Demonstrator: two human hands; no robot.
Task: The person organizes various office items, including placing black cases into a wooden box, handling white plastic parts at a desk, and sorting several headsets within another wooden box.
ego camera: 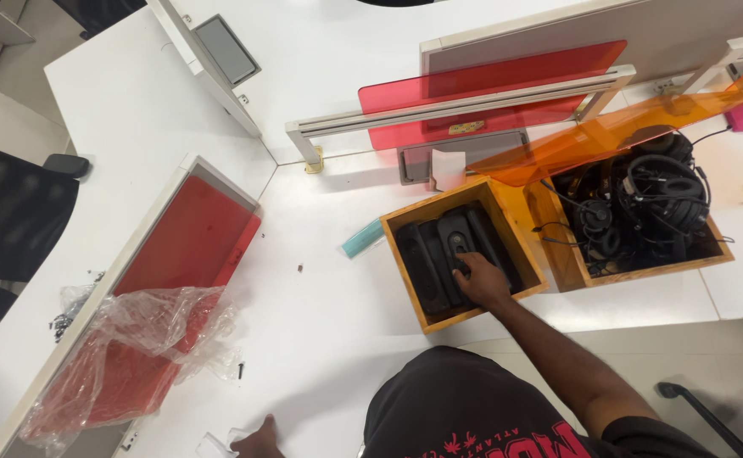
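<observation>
**Right hand in the box of black devices**

Over the white bench (321, 322), the right hand (480, 280) reaches into a small wooden box (429, 315) that stands near the middle, just in front of the dividers. Its fingers (465, 265) rest curled on the black devices (448, 250) packed upright inside; whether they are clamped on one or only touching it, I cannot tell. The devices fill the box side by side, dark and oblong.

Just beside this box, to its right and touching it, stands a larger wooden box (643, 270) heaped with black headphones (656, 199) and tangled cables. An orange panel (609, 136) slants over its back edge, and a red panel (490, 89) stands behind on a white rail.

Low at the picture's edge, the left hand (259, 439) lies on the bench, well apart from the right; only its top shows, beside a bit of clear plastic, so its grip cannot be told.

To the left, a crumpled clear bag (164, 326) lies over a red board (189, 237) set in a white frame. A small teal strip (361, 239) lies just left of the small box. A few dark screws (241, 371) are scattered near the bag.
</observation>
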